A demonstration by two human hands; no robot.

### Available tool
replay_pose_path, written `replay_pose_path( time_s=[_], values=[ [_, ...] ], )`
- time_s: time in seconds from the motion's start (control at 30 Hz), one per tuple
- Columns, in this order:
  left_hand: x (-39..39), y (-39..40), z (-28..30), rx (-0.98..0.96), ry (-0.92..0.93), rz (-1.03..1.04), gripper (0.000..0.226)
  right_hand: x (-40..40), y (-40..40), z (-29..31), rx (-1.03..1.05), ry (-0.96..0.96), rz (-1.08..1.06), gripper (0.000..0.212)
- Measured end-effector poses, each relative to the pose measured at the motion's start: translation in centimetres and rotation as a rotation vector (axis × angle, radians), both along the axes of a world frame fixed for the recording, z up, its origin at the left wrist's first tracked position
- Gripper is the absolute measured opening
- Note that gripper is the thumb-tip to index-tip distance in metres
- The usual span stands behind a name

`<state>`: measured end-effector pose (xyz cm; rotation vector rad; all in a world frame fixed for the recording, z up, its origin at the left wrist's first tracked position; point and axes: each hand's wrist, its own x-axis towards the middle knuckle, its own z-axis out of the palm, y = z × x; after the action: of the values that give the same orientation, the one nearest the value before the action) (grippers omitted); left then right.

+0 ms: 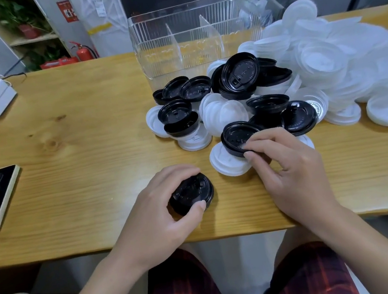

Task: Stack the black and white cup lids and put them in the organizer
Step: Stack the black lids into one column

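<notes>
Two hands grip: your left hand [168, 205] holds a black lid [192, 194] near the organizer [195, 40]; your right hand [289, 166] pinches another black lid [237, 138].

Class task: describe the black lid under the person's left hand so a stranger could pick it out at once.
Start at the wooden table and go to its near edge. There the left hand grips one black lid. It lies alone, apart from the mixed lid pile.

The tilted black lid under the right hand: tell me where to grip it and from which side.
Pinch the near rim of the tilted black lid, coming from the front, where the right hand already has it. Its near edge lies propped on a white lid, so that rim is raised and exposed, probably leaving room for a thumb under it. Other lids crowd its far side.
</notes>
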<state>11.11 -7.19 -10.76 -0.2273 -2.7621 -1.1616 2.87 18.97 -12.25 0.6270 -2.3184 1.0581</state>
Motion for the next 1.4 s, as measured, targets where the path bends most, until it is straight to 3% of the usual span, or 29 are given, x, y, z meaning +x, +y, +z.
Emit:
replay_pose_path(
  time_s=[0.33, 0.57, 0.87, 1.1, 1.2, 1.4],
  values=[
    [0.3, -0.2, 0.0, 0.009, -0.022, -0.003, 0.051, 0.5, -0.2, 0.8, -0.086, 0.046, 0.009, 0.008],
    [-0.2, -0.2, 0.2, -0.015, -0.043, -0.005, 0.059, 0.8, -0.3, 1.2, -0.264, -0.087, 0.094, 0.011],
    [-0.1, 0.7, 0.7, 0.081, 0.069, 0.106, 0.049, 0.5, -0.5, 0.9, -0.193, -0.029, 0.05, 0.009],
    [-1.1, 2.5, 2.6, 0.212, 0.176, 0.092, 0.068, 1.1, -0.7, 2.7, -0.701, -0.391, 0.179, 0.004],
    [-1.7, 3.6, 2.8, 0.291, 0.207, 0.031, 0.077, 1.0, -1.2, 3.1, -0.901, -0.57, 0.282, 0.016],
    [-2.5, 5.2, 2.6, 0.402, 0.249, 0.024, 0.083, 1.4, -1.8, 3.1, -0.837, -0.676, 0.409, 0.015]
  ],
)
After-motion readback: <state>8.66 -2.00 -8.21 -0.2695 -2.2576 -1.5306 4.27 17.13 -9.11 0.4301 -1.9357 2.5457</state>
